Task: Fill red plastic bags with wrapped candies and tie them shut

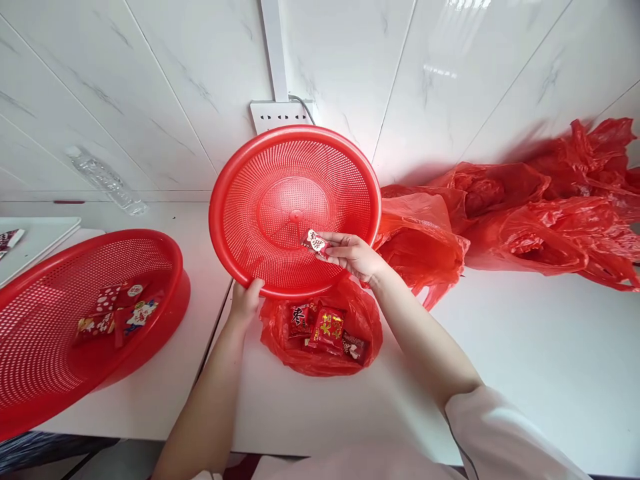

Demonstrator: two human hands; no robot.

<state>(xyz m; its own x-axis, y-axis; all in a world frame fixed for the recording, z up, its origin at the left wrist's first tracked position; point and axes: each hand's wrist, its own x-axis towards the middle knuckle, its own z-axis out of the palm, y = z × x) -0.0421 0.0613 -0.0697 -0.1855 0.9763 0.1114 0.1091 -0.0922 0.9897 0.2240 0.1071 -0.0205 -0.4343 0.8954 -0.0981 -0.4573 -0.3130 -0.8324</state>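
Observation:
A round red plastic basket [295,153] with perforated walls is tilted toward me, and my left hand [246,299] grips its lower left rim. Over the basket's lower right side, my right hand [350,253] pinches a small snack packet [316,243] with a dark red and white wrapper. Nothing else shows inside this basket. Just below its rim sits an open red plastic bag [295,362] with several wrapped snacks in it. Among them is a red packet [327,329] with gold characters on top.
At the left, another red basket [173,250] holds several packets [107,300]. Behind it a clear plastic bottle [107,180] lies near the wall, beside a white tray [43,230]. Red plastic bags [550,233] stand in a row at the right. A socket strip [280,115] is on the wall.

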